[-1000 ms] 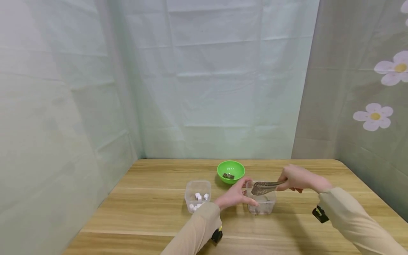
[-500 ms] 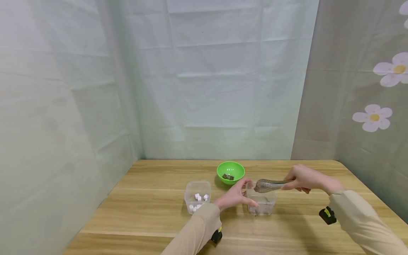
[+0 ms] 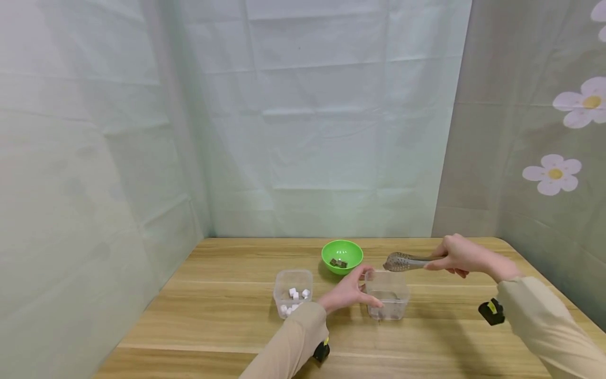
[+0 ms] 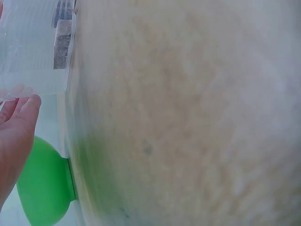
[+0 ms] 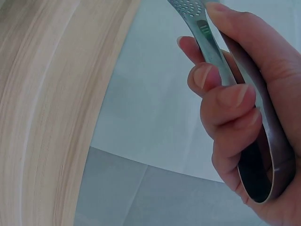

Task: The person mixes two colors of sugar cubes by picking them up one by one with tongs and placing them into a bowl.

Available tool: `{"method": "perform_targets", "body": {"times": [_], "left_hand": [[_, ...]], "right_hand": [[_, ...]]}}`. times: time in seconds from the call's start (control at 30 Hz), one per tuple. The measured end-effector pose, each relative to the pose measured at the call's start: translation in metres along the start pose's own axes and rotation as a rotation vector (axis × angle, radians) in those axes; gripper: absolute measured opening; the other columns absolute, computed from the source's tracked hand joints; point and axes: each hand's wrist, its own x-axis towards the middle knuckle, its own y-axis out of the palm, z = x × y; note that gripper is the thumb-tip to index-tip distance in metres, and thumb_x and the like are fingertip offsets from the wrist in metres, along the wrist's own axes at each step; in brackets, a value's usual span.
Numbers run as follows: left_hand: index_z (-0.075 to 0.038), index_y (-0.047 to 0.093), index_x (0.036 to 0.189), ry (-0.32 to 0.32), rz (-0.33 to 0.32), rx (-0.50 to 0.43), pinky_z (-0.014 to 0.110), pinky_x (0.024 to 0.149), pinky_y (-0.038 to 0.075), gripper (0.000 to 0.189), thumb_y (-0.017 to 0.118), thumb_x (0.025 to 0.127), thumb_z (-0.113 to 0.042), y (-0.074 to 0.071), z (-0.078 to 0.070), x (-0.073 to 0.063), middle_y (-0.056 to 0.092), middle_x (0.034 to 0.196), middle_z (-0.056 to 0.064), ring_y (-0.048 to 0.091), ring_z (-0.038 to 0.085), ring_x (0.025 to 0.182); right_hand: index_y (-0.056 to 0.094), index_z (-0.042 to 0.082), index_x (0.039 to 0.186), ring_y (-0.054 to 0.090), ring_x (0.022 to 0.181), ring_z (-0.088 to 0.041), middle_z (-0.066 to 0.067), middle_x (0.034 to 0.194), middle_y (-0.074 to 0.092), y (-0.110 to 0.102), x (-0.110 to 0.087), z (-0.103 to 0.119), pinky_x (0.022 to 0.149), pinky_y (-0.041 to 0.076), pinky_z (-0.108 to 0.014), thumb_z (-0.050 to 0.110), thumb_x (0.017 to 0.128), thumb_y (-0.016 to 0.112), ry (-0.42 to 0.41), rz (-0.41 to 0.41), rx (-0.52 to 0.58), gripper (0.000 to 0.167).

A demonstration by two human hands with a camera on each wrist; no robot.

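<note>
My left hand [image 3: 347, 292] grips a clear plastic container [image 3: 388, 311] from its left side, thumb in front and fingers behind. A dark brown block [image 4: 62, 44] lies at the container's bottom in the left wrist view. Above the container's back right rim, my right hand [image 3: 466, 257] holds metal tongs [image 3: 403, 262] with perforated heads. The right wrist view has my thumb and fingers wrapped around the tongs' arms [image 5: 275, 132]. Whether anything sits between the tong heads I cannot tell. Behind the container stands a green bowl [image 3: 342, 248] with several dark brown cubes [image 3: 338, 263] in it.
Left of my left hand stands a second clear container [image 3: 293, 278] with several white cubes [image 3: 295, 296]. Everything rests on a wooden table [image 3: 227, 300]. Pale curtains [image 3: 322, 158] hang behind the table and at both sides.
My right hand has moved up and to the right, lifting the tongs from over the container's opening to above its back right rim. The tong heads look narrower together. My left hand stays put.
</note>
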Motion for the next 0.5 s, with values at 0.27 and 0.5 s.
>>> {"method": "perform_targets", "body": {"times": [0.27,0.5], "left_hand": [[-0.016,0.036,0.134,0.002,-0.003,-0.011,0.028,0.09,0.037,0.083,0.082,0.065,-0.025,0.0,0.0,0.0,0.04,0.125,-0.008,0.038,0.012,0.113],[-0.011,0.034,0.135,0.003,-0.004,-0.006,0.028,0.091,0.036,0.086,0.082,0.065,-0.025,0.0,0.0,0.0,0.04,0.126,-0.007,0.038,0.013,0.114]], "right_hand": [[0.055,0.018,0.056,0.032,0.032,-0.003,0.01,0.043,0.039,-0.001,0.011,-0.003,0.035,0.039,-0.025,0.029,0.084,0.064,0.009,-0.041,-0.063,0.032],[0.06,0.017,0.058,0.036,0.032,-0.006,0.008,0.043,0.041,-0.001,0.026,-0.006,0.036,0.041,-0.027,0.027,0.084,0.064,0.018,-0.054,-0.076,0.028]]}}
